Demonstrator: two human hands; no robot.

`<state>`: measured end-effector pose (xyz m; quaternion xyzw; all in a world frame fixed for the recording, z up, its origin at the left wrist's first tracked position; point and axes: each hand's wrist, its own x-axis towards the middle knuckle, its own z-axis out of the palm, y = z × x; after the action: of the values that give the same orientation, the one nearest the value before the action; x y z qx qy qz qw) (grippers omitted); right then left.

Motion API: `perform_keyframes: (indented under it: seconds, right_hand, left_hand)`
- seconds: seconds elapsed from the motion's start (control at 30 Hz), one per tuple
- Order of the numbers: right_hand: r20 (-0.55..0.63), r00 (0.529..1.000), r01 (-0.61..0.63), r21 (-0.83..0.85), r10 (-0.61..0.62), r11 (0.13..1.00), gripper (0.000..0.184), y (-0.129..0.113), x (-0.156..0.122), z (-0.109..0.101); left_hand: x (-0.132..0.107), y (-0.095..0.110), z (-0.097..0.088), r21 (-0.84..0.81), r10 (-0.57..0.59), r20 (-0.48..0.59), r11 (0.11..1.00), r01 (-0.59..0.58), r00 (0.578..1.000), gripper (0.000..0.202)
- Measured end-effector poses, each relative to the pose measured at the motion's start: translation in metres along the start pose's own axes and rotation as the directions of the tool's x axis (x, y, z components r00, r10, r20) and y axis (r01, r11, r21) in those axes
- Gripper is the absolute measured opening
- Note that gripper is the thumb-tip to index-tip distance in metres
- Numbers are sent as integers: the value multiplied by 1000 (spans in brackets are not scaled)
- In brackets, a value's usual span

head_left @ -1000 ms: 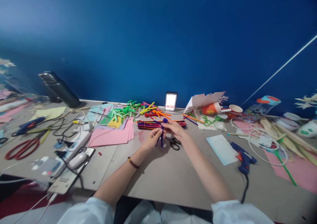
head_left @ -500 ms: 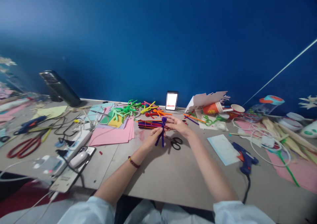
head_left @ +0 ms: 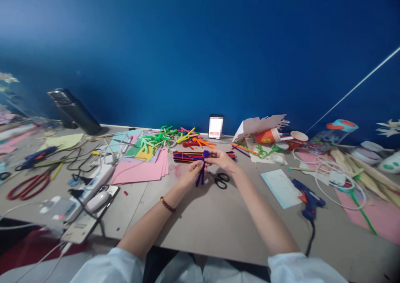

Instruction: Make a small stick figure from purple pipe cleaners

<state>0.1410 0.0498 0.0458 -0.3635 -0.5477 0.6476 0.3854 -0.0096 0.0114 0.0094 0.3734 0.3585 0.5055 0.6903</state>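
A small figure twisted from dark purple pipe cleaner hangs in front of me, with a round purple head on top and two legs below. My left hand grips it from the lower left. My right hand pinches it from the right, near the head. Just below my right hand, black-handled scissors lie on the grey table. Behind the figure sits a bundle of multicoloured pipe cleaners.
Pink paper sheets lie to the left, with green and orange pipe-cleaner shapes behind them. A blue glue gun lies right. Red-handled scissors, a power strip and tangled cables lie far left.
My right hand has closed in from its spread position toward the figure's head, and both hands sit slightly lower. The view has shifted only a little.
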Motion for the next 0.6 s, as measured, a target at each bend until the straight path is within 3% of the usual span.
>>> perform_keyframes:
  seconds: [0.2, 0.3, 0.47, 0.6]
  right_hand:
    - [31, 999, 42, -26, -41, 999, 26, -4, -4, 4]
    - [27, 999, 29, -26, -28, 999, 26, -5, -5, 6]
    - [-73, 997, 4, -31, -6, 1000, 30, -5, -2, 3]
    - [-131, 991, -16, -10, 15, 1000, 35, -4, 0, -1]
  left_hand:
    - [-1, 1, 2, -38, -11, -2, 999, 11, 1000, 30]
    - [1, 2, 1, -84, -76, 26, 993, 78, 997, 26]
    - [1, 7, -3, -188, -243, 154, 945, 269, 958, 28]
    - [0, 4, -4, -162, -216, 187, 955, 247, 958, 22]
